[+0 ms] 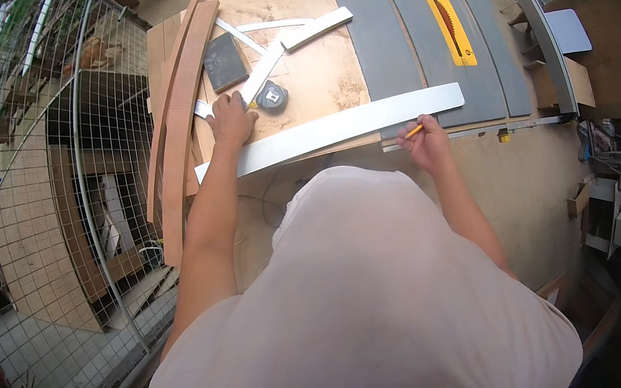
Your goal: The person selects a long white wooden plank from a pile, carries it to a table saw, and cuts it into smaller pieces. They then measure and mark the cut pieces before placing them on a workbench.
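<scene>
My right hand [428, 144] pinches a yellow pencil [415, 130] at the near edge of the table, just below the right part of a long white board [340, 124]. That board lies flat across the front of the worktop. Beyond the board's left end, my left hand [233, 119] reaches with its fingers spread, touching the lower end of a slanting white bar [264, 72]. A dark tape measure [271, 97] sits right beside it. The bar meets a thicker white piece [318, 28] at an angle. What lies under the left palm is hidden.
Long reddish-brown planks [185, 108] run along the table's left side, with a dark rectangular block [225, 62] beside them. A circular saw blade rises through a yellow insert [445, 20] in the grey table surface [373, 24]. A wire mesh fence [45, 193] stands left.
</scene>
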